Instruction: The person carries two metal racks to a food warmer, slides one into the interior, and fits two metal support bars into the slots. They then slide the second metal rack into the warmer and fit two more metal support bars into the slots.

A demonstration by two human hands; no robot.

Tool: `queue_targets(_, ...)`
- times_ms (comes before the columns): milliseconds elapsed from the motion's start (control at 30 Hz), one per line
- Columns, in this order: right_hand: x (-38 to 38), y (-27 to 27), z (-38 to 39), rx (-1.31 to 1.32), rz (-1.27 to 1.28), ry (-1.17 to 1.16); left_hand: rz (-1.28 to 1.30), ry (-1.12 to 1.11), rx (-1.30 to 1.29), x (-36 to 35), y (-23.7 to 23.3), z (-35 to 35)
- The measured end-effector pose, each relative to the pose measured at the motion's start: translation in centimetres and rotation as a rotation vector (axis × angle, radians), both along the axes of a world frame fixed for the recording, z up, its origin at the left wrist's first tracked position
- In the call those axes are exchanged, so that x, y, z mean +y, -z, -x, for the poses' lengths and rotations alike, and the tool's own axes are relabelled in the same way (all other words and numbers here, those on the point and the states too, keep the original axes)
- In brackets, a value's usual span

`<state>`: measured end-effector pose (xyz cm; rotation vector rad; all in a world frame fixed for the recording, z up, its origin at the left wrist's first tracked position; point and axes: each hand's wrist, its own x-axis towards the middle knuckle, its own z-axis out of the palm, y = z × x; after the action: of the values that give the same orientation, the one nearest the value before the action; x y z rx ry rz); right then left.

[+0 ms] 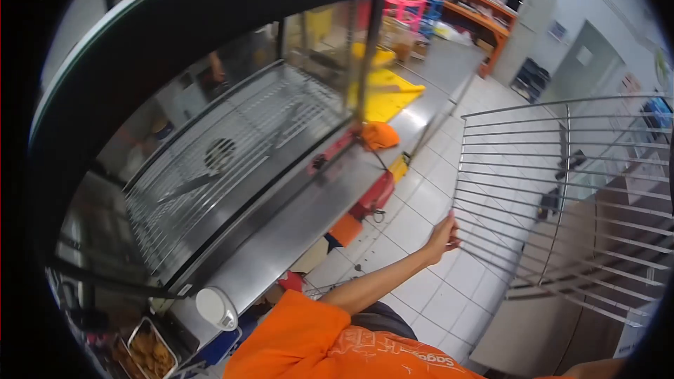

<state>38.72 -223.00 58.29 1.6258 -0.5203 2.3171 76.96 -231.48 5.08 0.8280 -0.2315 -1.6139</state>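
Observation:
My left hand (442, 238) is closed around the near edge of a large wire rack (512, 200). The rack hangs tilted in the air on the right side, its parallel metal bars above the tiled floor and a brown surface. Only a bit of my right forearm (597, 369) shows at the bottom right; the hand itself is outside the view. To the left stands a glass display cabinet with a black frame (232, 35), and another wire rack (281, 102) lies inside it.
The cabinet stands on a steel counter (281, 238) with a white scale (216, 309) near its end. A tray of browned food (151, 354) is at the lower left. An orange cloth (380, 135) and yellow sheet (386, 98) lie farther along. White floor tiles (428, 288) run beside the counter.

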Motion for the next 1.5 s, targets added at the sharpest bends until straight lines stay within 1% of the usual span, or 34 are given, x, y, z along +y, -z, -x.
queue_targets(33, -1.2, 1.6, 0.0, -0.029, -0.023, -0.045, 0.023, -0.158, -0.053, 1.9, 0.9, -2.3)
queue_targets(67, -2.4, 3.2, -0.2, -0.05, -0.048, -0.093, 0.035, -0.355, -0.272, 4.5, 1.2, -5.0)
queue_targets(133, -5.1, 6.5, -1.2, -0.092, -0.103, -0.196, -0.054, -0.677, -0.39, 11.2, -0.8, -10.3)
queue_targets(167, -6.6, 8.2, -1.9, -0.115, -0.129, -0.249, 0.144, -0.649, -0.448, 15.0, 1.4, -13.0)
queue_targets(233, -9.5, 11.8, -3.5, -0.149, -0.192, -0.358, 0.071, -0.894, -0.34, 21.1, -0.1, -14.2)
queue_targets(300, -12.8, 15.4, -5.4, -0.187, -0.257, -0.481, -0.05, -1.078, -0.294, 26.7, -1.1, -15.0)
queue_targets(400, -18.3, 20.9, -9.6, -0.233, -0.39, -0.679, -0.068, -1.354, -0.298, 35.5, -1.4, -16.1)
queue_targets(500, -22.8, 26.2, -15.4, -0.289, -0.508, -0.867, -0.147, -1.581, -0.408, 43.2, -1.2, -16.1)
queue_targets(533, -24.4, 27.9, -17.5, -0.318, -0.545, -0.93, -0.148, -1.597, -0.414, 45.4, -2.0, -15.6)
queue_targets(567, -25.7, 29.6, -20.0, -0.354, -0.576, -0.995, -0.176, -1.649, -0.496, 47.1, -2.4, -15.2)
queue_targets(600, -26.8, 31.5, -22.8, -0.397, -0.604, -1.065, -0.272, -1.708, -0.616, 48.7, -2.2, -15.1)
queue_targets(667, -28.2, 35.4, -29.1, -0.537, -0.628, -1.125, -0.321, -1.792, -0.611, 50.8, -3.2, -14.7)
queue_targets(700, -28.9, 37.2, -31.2, -0.405, -0.561, -1.43, -0.464, -1.86, -0.672, 51.2, -3.8, -14.5)
queue_targets(733, -29.4, 39.2, -33.3, -0.337, -0.523, -1.591, -0.6, -1.914, -0.738, 51.3, -4.3, -14.6)
queue_targets(767, -30.1, 41.2, -35.5, -0.264, -0.497, -1.746, -0.516, -1.849, -0.769, 52.6, -4.6, -14.5)
queue_targets(800, -28.9, 41.5, -37.7, -0.333, -0.528, -1.714, -0.428, -1.765, -0.798, 53.8, -4.8, -14.4)
queue_targets(867, -23.2, 39.9, -42.7, -0.531, -0.62, -1.518, -0.563, -1.848, -0.804, 54.1, -5.8, -14.7)
queue_targets(900, -20.4, 38.8, -44.8, -0.592, -0.644, -1.439, -0.646, -1.877, -0.764, 54.3, -6.2, -15.1)
queue_targets(933, -16.8, 36.5, -46.8, -0.701, -0.723, -1.366, -0.69, -1.903, -0.859, 55.0, -5.3, -15.2)
queue_targets(967, -16.5, 37.0, -48.4, -0.669, -0.743, -1.286, -0.633, -1.869, -0.891, 55.3, -5.7, -15.3)
queue_targets(1000, -15.6, 36.6, -49.0, -0.751, -0.765, -1.303, -0.683, -1.875, -0.882, 57.2, -4.2, -15.5)
queue_targets(1033, -14.3, 36.2, -50.0, -0.826, -0.79, -1.329, -0.649, -1.855, -0.855, 57.7, -4.5, -15.6)
queue_targets(1133, -13.3, 35.8, -51.4, -1.005, -0.874, -1.388, -1.045, -1.576, -1.156, 53.5, -10.1, -14.5)
queue_targets(1167, -12.9, 35.6, -51.5, -1.054, -0.908, -1.397, -1.195, -1.529, -1.114, 52.8, -10.9, -14.7)
queue_targets(1200, -12.4, 35.2, -51.6, -1.034, -0.909, -1.615, -1.023, -1.668, -1.009, 54.1, -9.4, -15.4)
queue_targets(1233, -11.7, 34.7, -51.8, -1.006, -0.905, -1.835, -0.849, -1.794, -0.897, 56.6, -6.6, -16.4)
queue_targets(1267, -11.1, 34.3, -52.2, -0.968, -0.894, -2.057, -0.67, -1.907, -0.776, 57.9, -4.8, -17.2)
queue_targets(1367, -9.1, 34.0, -55.4, -0.618, -0.987, -1.995, -0.631, -1.958, -0.867, 57.7, -3.4, -18.7)
queue_targets(1467, -9.8, 35.3, -58.9, -0.653, -0.953, -2.078, -0.595, -2.018, -0.77, 54.5, -6.5, -20.1)
queue_targets(1500, -9.9, 35.2, -59.9, -0.596, -0.925, -2.075, -0.557, -1.9, -0.747, 56.4, -6.4, -20.4)
